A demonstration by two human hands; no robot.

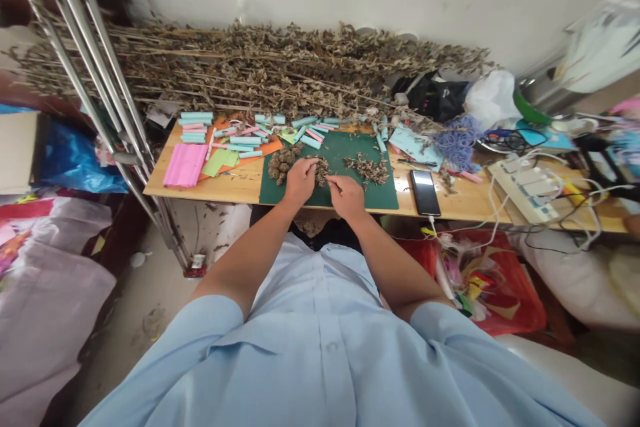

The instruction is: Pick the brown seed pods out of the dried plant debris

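Note:
Both my hands are low over a dark green cutting mat (327,199) on the wooden table. My left hand (301,181) is closed, its fingertips pinching at a clump of dried leaves (321,172). From the other side my right hand (347,195) pinches the near edge of the same clump with thumb and forefinger. Left of the clump is a heap of brown rolled balls of dried leaves (283,164), close to my left hand. A looser pile of crumbled dried leaves (369,169) lies on the mat beyond my right hand.
Long dried plant stalks (250,60) lie along the wall. Blue and pink paper rolls (245,140) and pink paper (184,165) are on the left. A phone (425,192), purple string (457,142) and a power strip (525,187) are on the right. Metal crutches (107,73) lean at left.

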